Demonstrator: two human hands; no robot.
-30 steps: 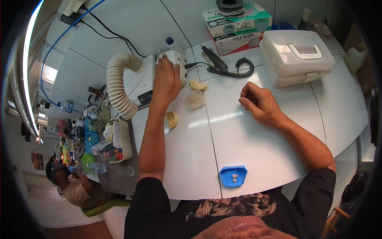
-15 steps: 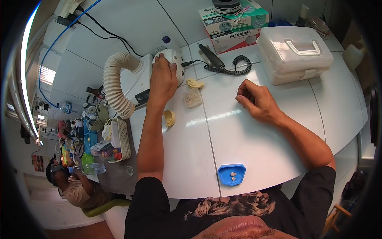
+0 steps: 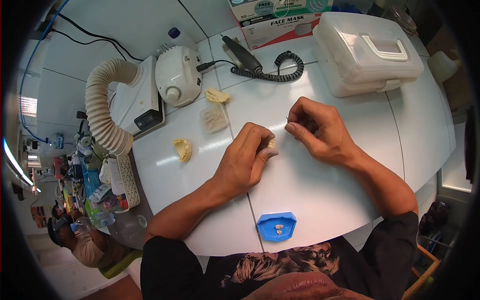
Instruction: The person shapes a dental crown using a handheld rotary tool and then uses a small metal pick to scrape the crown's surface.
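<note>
My left hand (image 3: 246,160) rests on the white table (image 3: 320,190) at its middle, fingers pinched on a small pale tooth piece (image 3: 271,145). Just to its right, my right hand (image 3: 315,127) pinches a thin metal pin (image 3: 288,120) between thumb and forefinger. The two hands almost touch. A blue tray (image 3: 276,225) with small tooth pieces lies near the table's front edge. Two yellowish dental casts (image 3: 183,149) (image 3: 217,95) and a small clear box (image 3: 214,118) lie to the left of my hands.
A white round motor unit (image 3: 178,75) with a coiled cord and black handpiece (image 3: 242,48) stands at the back. A ribbed suction hose (image 3: 101,120) and its box sit back left. A lidded plastic case (image 3: 367,50) and face mask box (image 3: 280,20) stand back right. Another person sits lower left (image 3: 75,240).
My left hand has left the motor unit and come down to the table's middle, now pinching a small tooth piece beside my right hand. The view has tilted downward.
</note>
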